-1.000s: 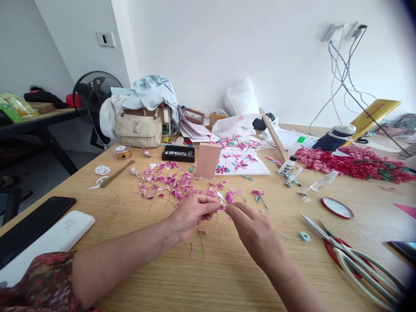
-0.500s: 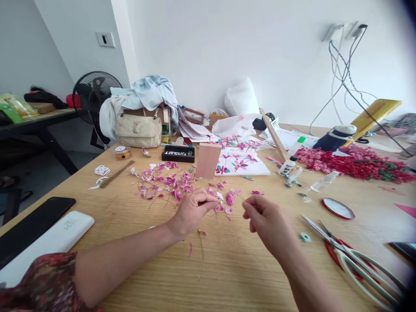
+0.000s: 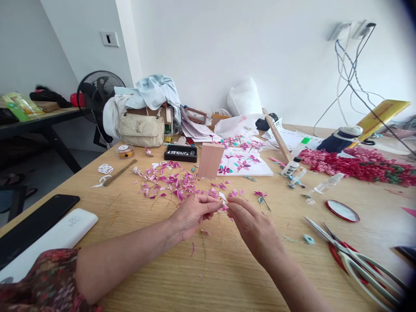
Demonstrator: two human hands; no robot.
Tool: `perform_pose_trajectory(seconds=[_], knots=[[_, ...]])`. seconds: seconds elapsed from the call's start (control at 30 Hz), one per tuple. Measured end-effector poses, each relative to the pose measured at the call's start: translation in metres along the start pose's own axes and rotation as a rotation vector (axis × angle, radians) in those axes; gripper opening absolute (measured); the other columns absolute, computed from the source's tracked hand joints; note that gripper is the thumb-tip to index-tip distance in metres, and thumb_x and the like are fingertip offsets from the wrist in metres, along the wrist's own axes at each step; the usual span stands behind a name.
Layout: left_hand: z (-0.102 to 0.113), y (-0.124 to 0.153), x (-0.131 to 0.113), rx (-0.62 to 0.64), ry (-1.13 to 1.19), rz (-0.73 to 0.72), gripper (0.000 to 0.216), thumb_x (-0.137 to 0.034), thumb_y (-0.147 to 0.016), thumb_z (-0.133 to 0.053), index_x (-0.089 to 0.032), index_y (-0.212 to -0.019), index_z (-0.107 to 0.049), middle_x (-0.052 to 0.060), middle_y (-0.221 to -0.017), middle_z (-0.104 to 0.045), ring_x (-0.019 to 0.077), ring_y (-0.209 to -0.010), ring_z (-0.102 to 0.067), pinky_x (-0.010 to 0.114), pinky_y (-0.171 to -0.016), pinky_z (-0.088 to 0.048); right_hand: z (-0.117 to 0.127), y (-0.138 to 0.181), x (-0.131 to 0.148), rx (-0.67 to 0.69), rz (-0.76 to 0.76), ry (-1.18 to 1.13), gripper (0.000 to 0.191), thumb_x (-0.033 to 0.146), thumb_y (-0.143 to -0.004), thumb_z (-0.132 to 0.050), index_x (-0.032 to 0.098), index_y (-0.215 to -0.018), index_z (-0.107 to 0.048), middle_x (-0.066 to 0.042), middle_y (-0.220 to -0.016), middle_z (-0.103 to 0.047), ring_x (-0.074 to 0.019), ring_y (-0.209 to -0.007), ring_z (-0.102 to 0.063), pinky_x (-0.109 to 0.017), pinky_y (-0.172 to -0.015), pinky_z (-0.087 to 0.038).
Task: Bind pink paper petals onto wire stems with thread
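Note:
My left hand [image 3: 196,213] is closed in a pinch over the middle of the table. My right hand [image 3: 253,223] meets it from the right, fingers together, the fingertips almost touching. Whatever lies between the fingertips is too small and too hidden to name. Just beyond them is a heap of loose pink petals [image 3: 177,184] with thin stems. To the right of the heap lies a finished-looking pink flower [image 3: 261,195] on a dark stem. A thin stem piece [image 3: 204,233] and a stray petal [image 3: 193,248] lie below my left hand.
A wooden block [image 3: 210,161] stands behind the petals, beside a white pad [image 3: 264,168] bearing several pink flowers. Scissors [image 3: 344,249] and a teal spool [image 3: 309,239] lie at right, bottles [image 3: 290,166] behind them. A phone [image 3: 42,221] and white power bank [image 3: 69,229] occupy the left edge.
My right hand has moved left, from apart to my left fingertips, uncovering the flower on its stem. My left hand keeps its pinch in nearly the same place. The view has shifted slightly.

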State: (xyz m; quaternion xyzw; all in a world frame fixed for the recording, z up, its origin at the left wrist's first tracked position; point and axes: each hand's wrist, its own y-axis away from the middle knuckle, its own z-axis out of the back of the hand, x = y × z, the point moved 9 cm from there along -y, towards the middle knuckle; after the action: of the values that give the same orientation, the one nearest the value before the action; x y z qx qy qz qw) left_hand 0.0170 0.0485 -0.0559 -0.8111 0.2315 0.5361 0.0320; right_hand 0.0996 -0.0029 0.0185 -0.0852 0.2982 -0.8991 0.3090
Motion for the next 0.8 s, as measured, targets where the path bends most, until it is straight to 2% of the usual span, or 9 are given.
perform_pose_trajectory(seconds=[0.1,0.2,0.27,0.37,0.43,0.53,0.63,0.7,0.8], knots=[[0.000,-0.001,0.000,-0.007,-0.045,-0.011,0.020,-0.030,-0.057,-0.073,-0.013,-0.067,-0.069,0.000,-0.063,-0.053,0.0065,-0.056,-0.039,0.022,-0.055,-0.030,0.003,-0.003,-0.003,0.026,-0.073,-0.057,0.026,0.013,-0.088,-0.033,0.017,-0.082,-0.058,-0.006,-0.078,-0.066,-0.0117,-0.062,-0.060,-0.019,-0.050,-0.043],[0.000,-0.001,-0.007,-0.025,-0.204,-0.094,0.016,-0.030,-0.063,-0.069,-0.015,-0.068,-0.069,-0.001,-0.059,-0.052,0.0079,-0.056,-0.039,0.023,-0.055,-0.031,0.006,-0.006,-0.011,0.020,-0.255,-0.139,0.025,0.018,-0.085,-0.038,0.019,-0.066,-0.054,-0.001,-0.057,-0.059,-0.0108,-0.051,-0.054,-0.019,-0.047,-0.038],[-0.002,0.001,-0.020,-0.026,-0.387,-0.246,0.013,-0.028,-0.068,-0.065,-0.017,-0.069,-0.070,0.000,-0.060,-0.052,0.0098,-0.058,-0.043,0.024,-0.058,-0.034,-0.001,-0.004,-0.021,0.052,-0.424,-0.243,0.023,0.021,-0.082,-0.042,0.019,-0.061,-0.050,0.001,-0.049,-0.055,-0.0113,-0.046,-0.051,-0.020,-0.045,-0.036],[-0.012,0.010,-0.039,0.009,-0.638,-0.533,0.012,-0.024,-0.073,-0.060,-0.020,-0.075,-0.071,0.001,-0.066,-0.054,0.0123,-0.065,-0.049,0.025,-0.064,-0.037,-0.024,0.005,-0.037,0.196,-0.684,-0.468,0.021,0.024,-0.079,-0.044,0.020,-0.059,-0.045,0.003,-0.043,-0.052,-0.0115,-0.039,-0.050,-0.021,-0.041,-0.035],[-0.014,0.013,-0.043,0.018,-0.712,-0.623,0.014,-0.024,-0.075,-0.058,-0.021,-0.079,-0.071,0.001,-0.067,-0.053,0.0126,-0.066,-0.050,0.026,-0.064,-0.038,-0.035,0.011,-0.046,0.277,-0.797,-0.574,0.021,0.026,-0.078,-0.044,0.020,-0.058,-0.045,0.003,-0.044,-0.054,-0.0113,-0.037,-0.049,-0.021,-0.040,-0.036],[-0.004,0.007,-0.039,-0.044,-0.673,-0.557,0.011,-0.022,-0.073,-0.061,-0.020,-0.076,-0.071,0.000,-0.065,-0.053,0.0118,-0.064,-0.049,0.025,-0.063,-0.037,-0.026,0.015,-0.063,0.289,-0.834,-0.495,0.021,0.027,-0.077,-0.044,0.020,-0.058,-0.047,0.003,-0.046,-0.056,-0.0116,-0.036,-0.050,-0.022,-0.040,-0.036],[0.011,-0.003,-0.024,-0.107,-0.480,-0.348,0.008,-0.024,-0.069,-0.064,-0.018,-0.070,-0.069,-0.001,-0.063,-0.054,0.0103,-0.061,-0.046,0.024,-0.060,-0.035,0.012,0.017,-0.070,0.156,-0.771,-0.249,0.019,0.029,-0.077,-0.046,0.021,-0.062,-0.053,0.002,-0.047,-0.058,-0.0133,-0.037,-0.051,-0.023,-0.039,-0.034],[0.015,-0.007,-0.012,-0.113,-0.321,-0.201,0.011,-0.026,-0.068,-0.066,-0.016,-0.069,-0.068,-0.001,-0.063,-0.055,0.0092,-0.059,-0.044,0.023,-0.058,-0.033,0.049,0.016,-0.056,-0.030,-0.677,-0.140,0.015,0.030,-0.078,-0.048,0.022,-0.068,-0.056,0.001,-0.052,-0.061,-0.0139,-0.041,-0.053,-0.024,-0.040,-0.036],[0.015,-0.005,-0.002,-0.110,-0.140,-0.095,0.017,-0.029,-0.063,-0.070,-0.014,-0.070,-0.067,0.000,-0.067,-0.057,0.0074,-0.059,-0.043,0.022,-0.058,-0.033,0.095,0.016,-0.012,-0.286,-0.460,-0.121,0.009,0.026,-0.080,-0.050,0.025,-0.083,-0.058,-0.002,-0.067,-0.065,-0.0149,-0.051,-0.059,-0.025,-0.048,-0.044]])
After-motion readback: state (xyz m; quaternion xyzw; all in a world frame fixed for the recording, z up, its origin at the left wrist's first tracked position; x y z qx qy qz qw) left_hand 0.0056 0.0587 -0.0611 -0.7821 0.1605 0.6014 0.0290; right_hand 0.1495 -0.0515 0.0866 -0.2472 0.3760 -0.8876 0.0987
